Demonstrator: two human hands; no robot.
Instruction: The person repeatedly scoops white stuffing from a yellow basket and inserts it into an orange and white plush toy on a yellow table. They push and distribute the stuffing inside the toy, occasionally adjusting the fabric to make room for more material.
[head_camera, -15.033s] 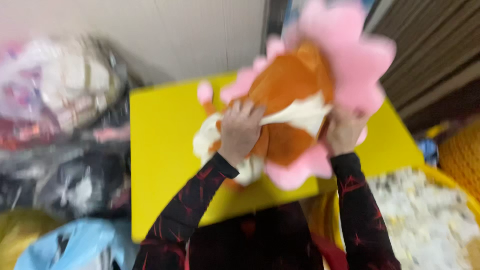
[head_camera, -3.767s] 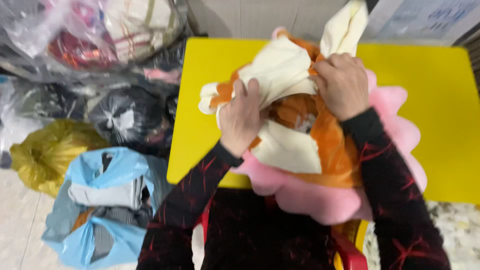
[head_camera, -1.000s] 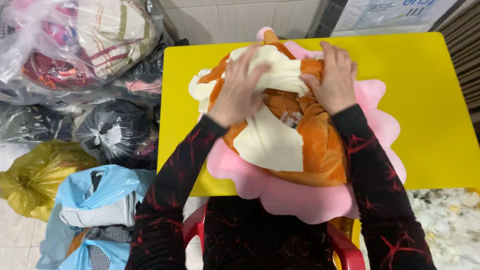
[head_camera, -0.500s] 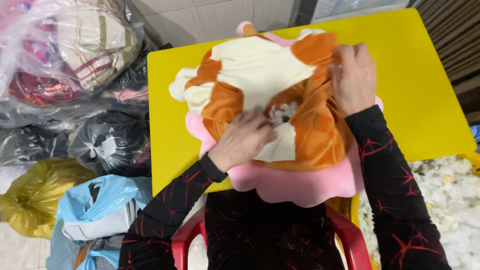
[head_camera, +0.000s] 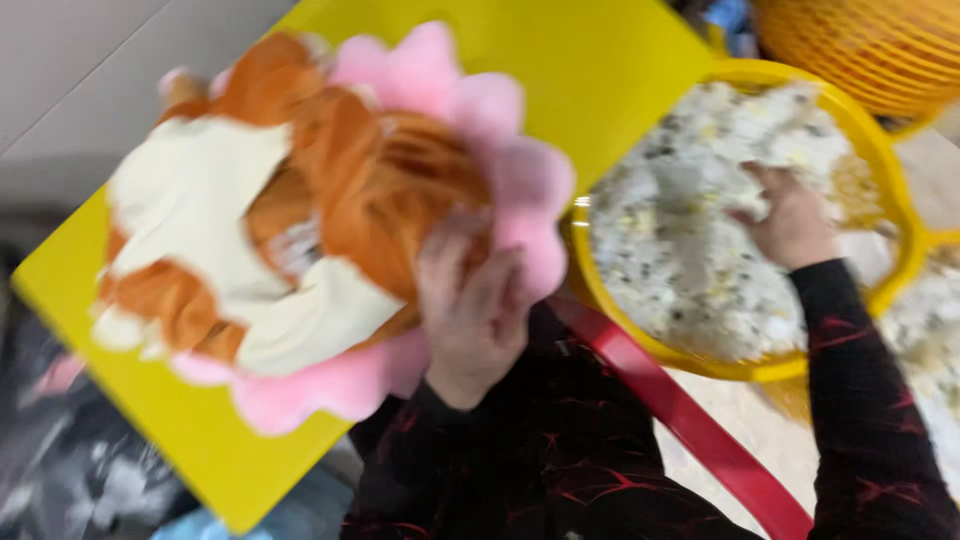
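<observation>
Left hand (head_camera: 470, 310) gripping orange-and-pink plush toy (head_camera: 330, 200) over yellow desk (head_camera: 190, 440); right hand (head_camera: 790, 220) digging, curled, into stuffing (head_camera: 680, 250) in yellow basin (head_camera: 880, 130). Toy apparently half-filled; more stuffing left.

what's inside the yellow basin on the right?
The yellow basin holds loose white stuffing flecked with darker bits. The right hand is pressed into it; its fingertips and the basin's bottom are covered by stuffing.

a yellow table (head_camera: 600, 60) stands against a pale wall (head_camera: 70, 90), a red chair arm (head_camera: 680, 410) beside it.
</observation>
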